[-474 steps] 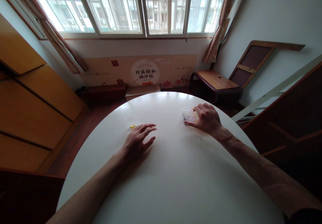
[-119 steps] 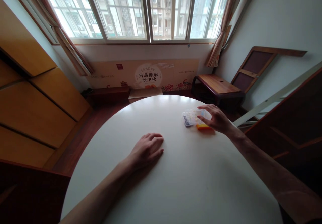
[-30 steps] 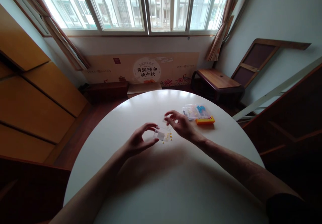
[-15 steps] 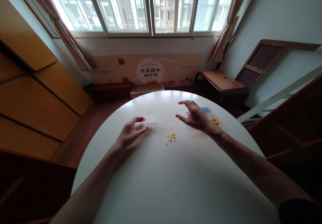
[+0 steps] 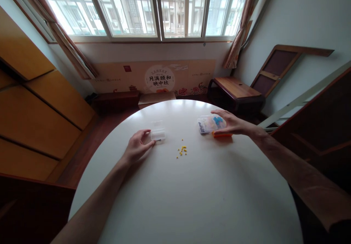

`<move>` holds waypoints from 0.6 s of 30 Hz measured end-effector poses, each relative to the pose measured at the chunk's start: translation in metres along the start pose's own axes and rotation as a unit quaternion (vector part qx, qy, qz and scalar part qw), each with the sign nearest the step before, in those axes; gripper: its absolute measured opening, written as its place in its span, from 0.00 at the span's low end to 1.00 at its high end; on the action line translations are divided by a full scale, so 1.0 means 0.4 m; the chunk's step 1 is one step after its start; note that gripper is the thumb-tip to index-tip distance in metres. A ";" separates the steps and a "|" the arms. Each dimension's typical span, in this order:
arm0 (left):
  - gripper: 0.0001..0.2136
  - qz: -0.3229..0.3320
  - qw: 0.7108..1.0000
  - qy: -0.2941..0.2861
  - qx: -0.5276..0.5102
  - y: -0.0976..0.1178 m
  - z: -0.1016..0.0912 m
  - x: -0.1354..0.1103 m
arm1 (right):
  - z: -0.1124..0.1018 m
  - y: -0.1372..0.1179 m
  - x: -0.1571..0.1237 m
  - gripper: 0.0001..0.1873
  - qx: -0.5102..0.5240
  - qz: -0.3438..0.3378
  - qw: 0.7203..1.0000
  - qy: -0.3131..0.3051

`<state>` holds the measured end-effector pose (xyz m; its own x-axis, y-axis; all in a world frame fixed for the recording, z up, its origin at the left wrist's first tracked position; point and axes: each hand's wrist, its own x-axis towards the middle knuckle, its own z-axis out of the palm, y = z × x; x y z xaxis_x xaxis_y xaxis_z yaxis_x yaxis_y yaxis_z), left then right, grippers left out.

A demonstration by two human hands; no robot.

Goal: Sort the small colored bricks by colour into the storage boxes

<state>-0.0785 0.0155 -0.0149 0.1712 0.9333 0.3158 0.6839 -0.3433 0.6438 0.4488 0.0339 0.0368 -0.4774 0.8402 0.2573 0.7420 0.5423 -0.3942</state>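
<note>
My left hand (image 5: pixel 138 143) pinches the near left side of a small clear plastic box (image 5: pixel 158 134), whose transparent lid stands open at the back. Several tiny yellow pieces (image 5: pixel 182 150) lie loose on the white table between my hands. On the right, my right hand (image 5: pixel 230 122) reaches over a clear compartment case (image 5: pixel 205 124) with its thumb and fingers spread apart. Blue pieces (image 5: pixel 218 121) show inside that case, and dark ones at its left end. An orange box (image 5: pixel 222 134) sits by the case's near edge, partly hidden under my thumb.
The round white table (image 5: pixel 192 193) has a curved edge on both sides. Beyond it stand a wooden bench (image 5: pixel 237 87) and a printed cardboard panel (image 5: pixel 109 77) below the window. Wooden cabinets (image 5: pixel 55 119) line the left side.
My right hand has moved right, from the case's left end to its right part, uncovering more of the case. My left hand stays on the small box. The view has shifted slightly.
</note>
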 end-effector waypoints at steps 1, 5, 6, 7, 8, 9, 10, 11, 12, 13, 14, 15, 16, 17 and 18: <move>0.30 -0.001 1.000 -0.001 0.001 0.004 -0.002 -0.001 | 0.005 -0.005 0.009 0.56 -0.003 -0.014 1.000 -0.005; 0.28 0.008 1.000 0.023 0.017 0.033 -0.016 -0.010 | 0.024 -0.026 0.044 0.54 -0.017 -0.038 0.999 -0.009; 0.28 0.012 0.999 0.039 0.020 0.043 -0.019 -0.013 | 0.027 -0.030 0.051 0.53 -0.017 -0.042 0.999 -0.004; 0.27 0.018 0.998 0.055 0.019 0.053 -0.023 -0.015 | 0.028 -0.035 0.056 0.51 -0.016 -0.048 0.999 0.001; 0.26 0.025 0.997 0.075 0.016 0.064 -0.025 -0.018 | 0.027 -0.041 0.059 0.49 -0.014 -0.056 0.998 0.008; 0.25 0.038 0.995 0.092 0.013 0.076 -0.026 -0.020 | 0.025 -0.049 0.061 0.48 -0.010 -0.064 0.998 0.015; 0.24 0.056 0.993 0.104 0.012 0.088 -0.027 -0.023 | 0.022 -0.059 0.062 0.47 -0.006 -0.071 0.997 0.021; 0.22 0.077 0.991 0.112 0.012 0.102 -0.026 -0.026 | 0.019 -0.073 0.061 0.47 -0.001 -0.077 0.997 0.028; 0.20 0.094 0.988 0.122 0.011 0.115 -0.024 -0.029 | 0.016 -0.090 0.059 0.48 0.006 -0.082 0.996 0.034; 0.19 0.107 0.987 0.120 0.006 0.130 -0.020 -0.034 | 0.015 -0.111 0.056 0.48 0.015 -0.087 0.995 0.039; 0.17 0.111 0.988 0.109 -0.008 0.144 -0.015 -0.040 | 0.016 -0.136 0.052 0.49 0.025 -0.094 0.994 0.042; 0.15 0.111 0.990 0.081 -0.030 0.159 -0.008 -0.047 | 0.020 -0.164 0.048 0.49 0.038 -0.102 0.993 0.041; 0.14 0.106 0.992 0.043 -0.052 0.173 0.001 -0.055 | 0.028 -0.194 0.043 0.50 0.052 -0.114 0.991 0.038; 0.15 0.101 0.992 -0.002 -0.077 0.186 0.011 -0.063 | 0.038 -0.225 0.038 0.51 0.069 -0.128 0.989 0.034; 0.15 0.102 0.989 -0.042 -0.102 0.197 0.021 -0.071 | 0.053 -0.256 0.034 0.51 0.087 -0.141 0.986 0.033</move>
<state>-0.0234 -0.0371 0.0211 0.3548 0.8450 0.4000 0.4739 -0.5314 0.7022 0.3565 -0.0103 0.0620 -0.6172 0.6567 0.4333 0.4892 0.7517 -0.4424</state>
